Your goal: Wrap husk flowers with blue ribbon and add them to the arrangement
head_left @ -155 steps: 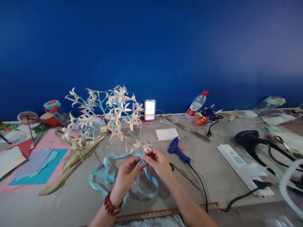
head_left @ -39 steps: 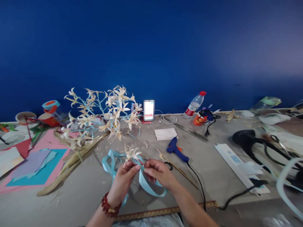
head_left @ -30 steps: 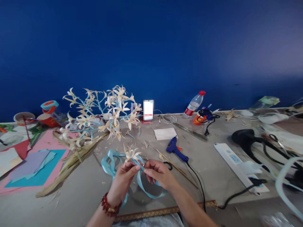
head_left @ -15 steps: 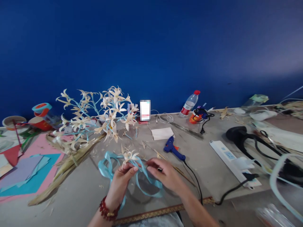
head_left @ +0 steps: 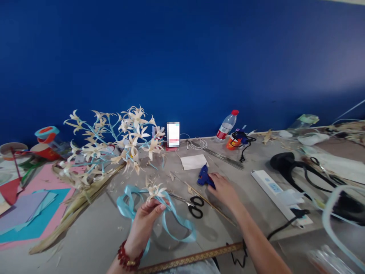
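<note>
My left hand [head_left: 145, 224] is closed around the stem of a small cream flower sprig [head_left: 155, 190], with a light blue ribbon [head_left: 128, 203] looping away from it on both sides. My right hand [head_left: 224, 188] lies over the handle of the blue glue gun [head_left: 203, 176] on the table; its fingers curl down on the handle. Black-handled scissors [head_left: 192, 205] lie between my two hands.
A large branch of cream flowers [head_left: 114, 140] stands at the back left, above dried husks [head_left: 74, 201] and coloured paper sheets [head_left: 31, 207]. A water bottle [head_left: 226, 125], a white power strip [head_left: 278, 192], black cables and thin sticks lie to the right.
My right hand has let go of the ribbon and sprig and moved right to the glue gun. The scissors now lie uncovered. My left hand keeps hold of the sprig.
</note>
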